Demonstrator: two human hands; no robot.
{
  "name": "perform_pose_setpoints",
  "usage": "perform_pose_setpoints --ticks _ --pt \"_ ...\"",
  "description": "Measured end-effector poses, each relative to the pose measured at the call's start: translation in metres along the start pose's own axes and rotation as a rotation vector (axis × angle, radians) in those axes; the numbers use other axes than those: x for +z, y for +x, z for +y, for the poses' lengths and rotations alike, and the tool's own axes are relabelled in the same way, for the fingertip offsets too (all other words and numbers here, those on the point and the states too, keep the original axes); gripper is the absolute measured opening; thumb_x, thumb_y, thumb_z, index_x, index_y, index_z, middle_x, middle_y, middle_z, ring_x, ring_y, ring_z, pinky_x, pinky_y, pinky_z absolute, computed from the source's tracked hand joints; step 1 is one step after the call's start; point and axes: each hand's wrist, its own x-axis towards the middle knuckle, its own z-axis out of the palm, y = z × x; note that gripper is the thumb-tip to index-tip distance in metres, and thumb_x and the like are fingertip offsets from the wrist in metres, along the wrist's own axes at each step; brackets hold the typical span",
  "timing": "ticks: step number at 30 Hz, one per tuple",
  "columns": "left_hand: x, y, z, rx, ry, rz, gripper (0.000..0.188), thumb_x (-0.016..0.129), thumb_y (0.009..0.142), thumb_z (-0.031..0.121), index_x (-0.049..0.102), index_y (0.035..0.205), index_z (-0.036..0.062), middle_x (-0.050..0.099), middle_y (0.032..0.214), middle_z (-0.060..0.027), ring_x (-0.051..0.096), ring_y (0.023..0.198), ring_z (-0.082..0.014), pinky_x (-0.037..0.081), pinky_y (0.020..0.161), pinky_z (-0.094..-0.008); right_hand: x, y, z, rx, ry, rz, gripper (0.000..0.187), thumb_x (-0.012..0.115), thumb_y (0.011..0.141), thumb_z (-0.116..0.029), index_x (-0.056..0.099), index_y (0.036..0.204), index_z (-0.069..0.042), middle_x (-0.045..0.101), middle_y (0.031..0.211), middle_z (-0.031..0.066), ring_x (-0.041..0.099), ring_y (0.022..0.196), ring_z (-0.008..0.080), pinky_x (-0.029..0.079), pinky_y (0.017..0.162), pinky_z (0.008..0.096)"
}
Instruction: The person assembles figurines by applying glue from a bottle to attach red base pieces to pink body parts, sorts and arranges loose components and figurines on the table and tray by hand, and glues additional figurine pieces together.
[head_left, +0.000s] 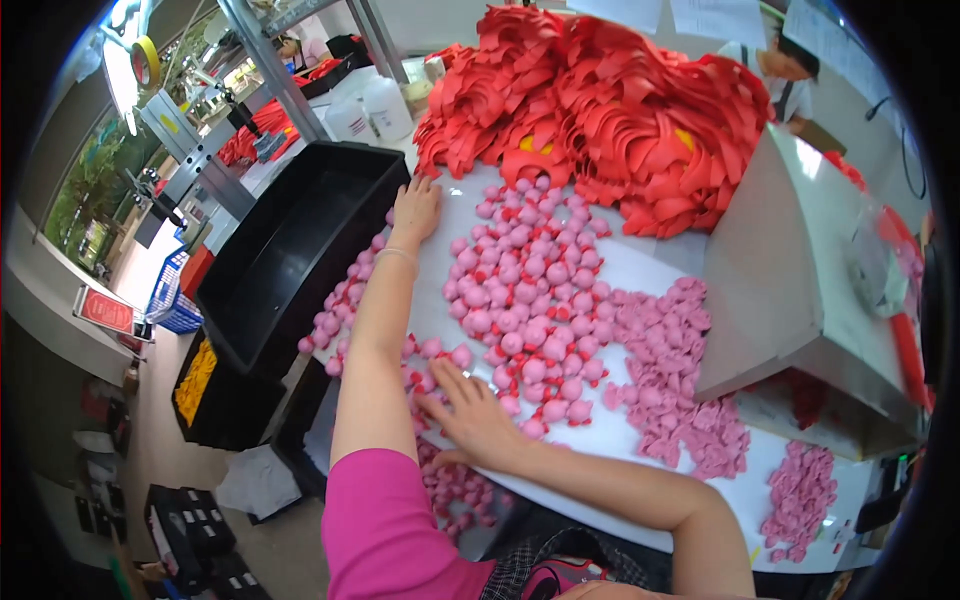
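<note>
My left hand (418,208) reaches far across the white table, fingers stretched out, beside the corner of a black plastic tray (300,240). Small round pink pieces with red parts (535,290) lie in a big heap to its right, with more along the left side of my forearm. Spread flat near the front edge is my right hand (475,415), its fingertips beside a few of the round pieces. Neither hand grips anything I can see. Below that edge, more pink pieces (455,495) sit in a container partly hidden by my arm.
Flat pink pieces (665,370) lie right of the heap, with a smaller pile (800,495) further right. Stacked red soft shapes (600,110) rise at the back. A grey metal box (790,270) stands at right. A bin of yellow pieces (197,382) is lower left. Another person (780,75) is behind.
</note>
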Motion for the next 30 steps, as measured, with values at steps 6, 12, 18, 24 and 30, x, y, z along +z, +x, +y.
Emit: perform_pose_setpoints --ticks 6,12,18,24,30 --pt "0.0 -0.012 0.015 -0.127 0.26 -0.25 0.024 0.057 0.089 0.02 0.061 0.112 0.0116 0.064 0.108 -0.0086 0.06 0.107 -0.0258 0.05 0.078 -0.0475 -0.016 0.004 0.01 0.032 -0.037 -0.039 0.096 0.084 0.063 -0.054 0.046 0.14 -0.012 0.026 0.154 0.0306 0.026 0.145 0.0432 0.033 0.108 0.0541" --pt "-0.107 -0.095 0.04 -0.467 0.307 -0.646 0.029 0.054 0.091 0.018 0.056 0.117 0.0059 0.064 0.111 -0.0165 0.066 0.102 -0.0363 0.056 0.075 -0.0471 -0.013 0.001 0.013 0.015 -0.061 0.001 0.094 0.083 0.062 -0.058 0.05 0.138 -0.015 0.027 0.154 0.0281 0.027 0.144 0.0424 0.031 0.107 0.0549" --pt "-0.168 -0.221 0.019 -0.486 0.353 -0.735 0.037 0.056 0.087 0.019 0.054 0.118 0.0 0.062 0.118 -0.0225 0.067 0.102 -0.0388 0.058 0.08 -0.0441 -0.012 -0.006 0.003 -0.026 -0.091 0.016 0.095 0.08 0.063 -0.062 0.05 0.138 -0.014 0.028 0.155 0.0277 0.028 0.143 0.0447 0.032 0.107 0.0546" --pt "-0.26 -0.214 0.033 -0.408 0.284 -0.76 0.027 0.056 0.086 0.017 0.062 0.106 0.0003 0.07 0.09 -0.0165 0.07 0.092 -0.0339 0.057 0.077 -0.0465 -0.004 -0.006 0.007 0.0 -0.004 0.039 0.091 0.087 0.064 -0.046 0.048 0.137 -0.01 0.025 0.154 0.0294 0.027 0.141 0.0499 0.032 0.111 0.0575" --pt "-0.18 -0.237 -0.04 -0.336 0.053 -0.29 0.039 0.059 0.093 0.039 0.064 0.125 0.0158 0.06 0.121 -0.0115 0.054 0.114 -0.0318 0.049 0.095 -0.0471 0.012 0.015 0.005 0.077 -0.097 0.182 0.107 0.086 0.058 -0.06 0.045 0.143 -0.009 0.029 0.151 0.0295 0.029 0.14 0.049 0.032 0.112 0.0568"
